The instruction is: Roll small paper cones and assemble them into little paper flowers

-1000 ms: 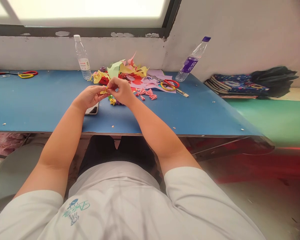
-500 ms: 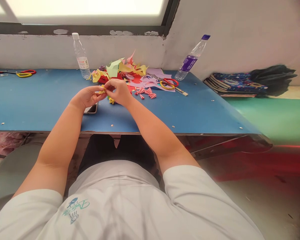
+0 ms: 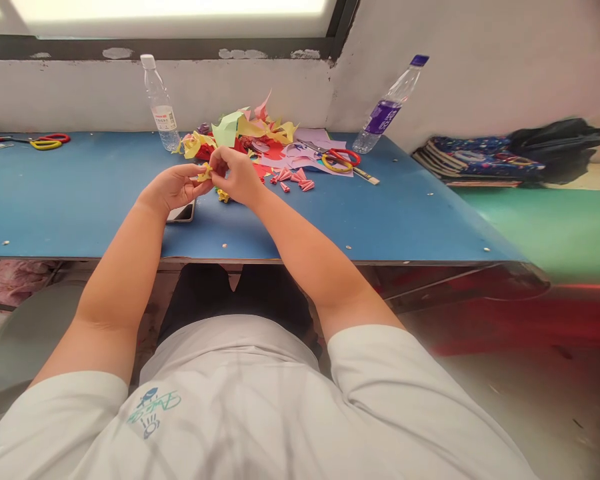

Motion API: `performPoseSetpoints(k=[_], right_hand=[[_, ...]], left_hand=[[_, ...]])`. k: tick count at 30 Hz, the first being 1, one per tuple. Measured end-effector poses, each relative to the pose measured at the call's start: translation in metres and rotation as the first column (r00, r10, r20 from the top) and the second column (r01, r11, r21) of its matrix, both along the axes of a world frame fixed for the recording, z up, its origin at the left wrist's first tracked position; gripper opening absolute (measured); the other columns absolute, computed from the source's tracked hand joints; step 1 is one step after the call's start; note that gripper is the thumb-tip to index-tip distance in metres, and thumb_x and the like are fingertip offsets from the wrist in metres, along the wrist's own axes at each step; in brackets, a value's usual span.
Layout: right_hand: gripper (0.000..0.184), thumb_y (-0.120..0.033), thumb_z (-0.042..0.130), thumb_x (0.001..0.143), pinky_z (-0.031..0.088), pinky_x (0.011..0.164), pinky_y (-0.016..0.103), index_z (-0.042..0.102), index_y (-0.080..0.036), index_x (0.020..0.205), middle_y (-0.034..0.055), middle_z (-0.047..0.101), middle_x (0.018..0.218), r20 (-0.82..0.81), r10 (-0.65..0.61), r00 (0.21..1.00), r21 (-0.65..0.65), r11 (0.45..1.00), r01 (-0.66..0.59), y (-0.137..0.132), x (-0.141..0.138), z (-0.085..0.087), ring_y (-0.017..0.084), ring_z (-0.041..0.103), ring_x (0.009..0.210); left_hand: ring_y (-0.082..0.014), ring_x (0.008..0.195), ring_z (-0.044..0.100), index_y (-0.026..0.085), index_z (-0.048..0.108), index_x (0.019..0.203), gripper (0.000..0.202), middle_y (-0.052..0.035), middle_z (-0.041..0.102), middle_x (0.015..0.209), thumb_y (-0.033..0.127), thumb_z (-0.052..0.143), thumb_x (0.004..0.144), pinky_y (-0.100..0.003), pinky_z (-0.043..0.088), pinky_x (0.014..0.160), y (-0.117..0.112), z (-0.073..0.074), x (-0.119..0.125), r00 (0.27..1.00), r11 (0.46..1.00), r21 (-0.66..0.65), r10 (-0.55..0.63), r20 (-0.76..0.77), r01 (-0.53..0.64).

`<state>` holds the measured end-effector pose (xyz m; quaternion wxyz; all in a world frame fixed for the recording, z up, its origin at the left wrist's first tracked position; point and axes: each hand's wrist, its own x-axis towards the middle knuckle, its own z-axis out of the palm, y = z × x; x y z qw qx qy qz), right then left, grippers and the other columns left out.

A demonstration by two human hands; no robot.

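Pinching the yellow paper piece (image 3: 205,175) just beyond the smartphone (image 3: 182,213) with the fingers of our left hand (image 3: 171,187) and right hand (image 3: 237,175), we'd best press lightly so it doesn't tear.

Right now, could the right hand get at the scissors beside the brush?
Probably yes: the scissors' handles look uncovered, with only low pink paper cones near the way. The right hand, though, seems to pinch a yellow paper piece.
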<state>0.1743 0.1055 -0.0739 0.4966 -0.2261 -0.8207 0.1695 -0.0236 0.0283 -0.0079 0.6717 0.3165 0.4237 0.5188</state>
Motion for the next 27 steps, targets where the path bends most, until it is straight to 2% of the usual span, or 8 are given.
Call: performPoseSetpoints(k=[5, 12, 15, 18, 19, 21, 24, 27], right_hand=[[0.02, -0.01, 0.083, 0.113, 0.068, 0.099, 0.038, 0.07, -0.025, 0.11, 0.001, 0.082, 0.11, 0.018, 0.057, 0.998, -0.06, 0.997, -0.055, -0.006, 0.007, 0.01, 0.018, 0.071, 0.098], [0.027, -0.038, 0.095, 0.11, 0.072, 0.104, 0.049, 0.071, -0.027, 0.104, 0.0037, 0.081, 0.105, 0.079, 0.009, 0.997, -0.06, 0.998, -0.004, 0.003, 0.015, 0.008, 0.027, 0.076, 0.101], [0.033, -0.045, 0.1, 0.107, 0.073, 0.106, 0.052, 0.072, -0.027, 0.106, 0.005, 0.081, 0.106, 0.144, -0.015, 0.989, -0.073, 0.997, 0.026, 0.007, 0.018, 0.008, 0.029, 0.076, 0.102], [0.042, -0.054, 0.106, 0.103, 0.075, 0.107, 0.052, 0.076, -0.027, 0.116, 0.0067, 0.084, 0.115, 0.164, 0.023, 0.986, -0.084, 0.996, -0.009, 0.007, 0.021, 0.01, 0.029, 0.077, 0.106], [0.045, -0.057, 0.106, 0.103, 0.075, 0.107, 0.051, 0.078, -0.027, 0.12, 0.0078, 0.085, 0.12, 0.16, 0.046, 0.986, -0.079, 0.996, -0.034, 0.006, 0.021, 0.01, 0.029, 0.077, 0.109], [0.047, -0.061, 0.104, 0.105, 0.076, 0.11, 0.052, 0.081, -0.026, 0.125, 0.0102, 0.088, 0.128, 0.157, 0.081, 0.984, -0.065, 0.995, -0.072, 0.004, 0.022, 0.011, 0.029, 0.078, 0.113], [0.04, -0.059, 0.101, 0.108, 0.076, 0.112, 0.054, 0.083, -0.025, 0.12, 0.0114, 0.089, 0.128, 0.184, 0.079, 0.98, -0.056, 0.996, -0.07, 0.006, 0.021, 0.008, 0.03, 0.079, 0.114], [0.027, -0.047, 0.1, 0.107, 0.075, 0.113, 0.055, 0.084, -0.027, 0.115, 0.0104, 0.089, 0.123, 0.208, 0.037, 0.977, -0.029, 0.999, -0.032, 0.013, 0.019, 0.004, 0.032, 0.081, 0.116]], left_hand=[[-0.0188, 0.089, 0.094, 0.007, 0.088, 0.117, 0.023, -0.0146, 0.089, 0.101, -0.008, 0.076, 0.106, -0.018, 0.078, 0.087, -0.004, 0.004, 0.001, 0.999, 1.0, -0.003, 0.003, -0.043, -0.003], [-0.0166, 0.097, 0.094, 0.008, 0.093, 0.109, 0.023, -0.0142, 0.093, 0.108, -0.005, 0.074, 0.113, -0.018, 0.078, 0.095, -0.004, 0.003, 0.001, 0.98, 0.997, 0.019, -0.076, -0.182, 0.081], [-0.0188, 0.106, 0.094, 0.013, 0.095, 0.104, 0.019, -0.0148, 0.094, 0.112, -0.001, 0.082, 0.11, -0.02, 0.077, 0.1, 0.001, -0.003, -0.005, 0.959, 0.992, 0.056, -0.098, -0.266, 0.117], [-0.0208, 0.11, 0.094, 0.011, 0.097, 0.103, 0.008, -0.0165, 0.094, 0.113, 0.004, 0.093, 0.104, -0.023, 0.075, 0.102, 0.003, -0.006, -0.01, 0.935, 0.982, 0.113, -0.106, -0.339, 0.152], [-0.0211, 0.109, 0.094, 0.011, 0.097, 0.105, 0.008, -0.0165, 0.093, 0.113, 0.005, 0.096, 0.1, -0.024, 0.074, 0.1, 0.002, -0.007, -0.011, 0.931, 0.979, 0.131, -0.101, -0.352, 0.156], [-0.0221, 0.104, 0.092, 0.013, 0.098, 0.111, 0.023, -0.0153, 0.093, 0.11, 0.003, 0.101, 0.091, -0.028, 0.072, 0.095, 0.0, -0.006, -0.011, 0.925, 0.975, 0.158, -0.088, -0.369, 0.156], [-0.0228, 0.097, 0.088, 0.016, 0.098, 0.111, 0.034, -0.0133, 0.092, 0.105, -0.002, 0.098, 0.083, -0.032, 0.07, 0.09, -0.005, -0.002, -0.008, 0.917, 0.973, 0.178, -0.068, -0.393, 0.148], [-0.0199, 0.092, 0.084, 0.015, 0.094, 0.096, 0.021, -0.013, 0.089, 0.098, -0.004, 0.094, 0.086, -0.031, 0.067, 0.086, -0.008, 0.001, -0.005, 0.915, 0.975, 0.18, -0.046, -0.401, 0.128]])
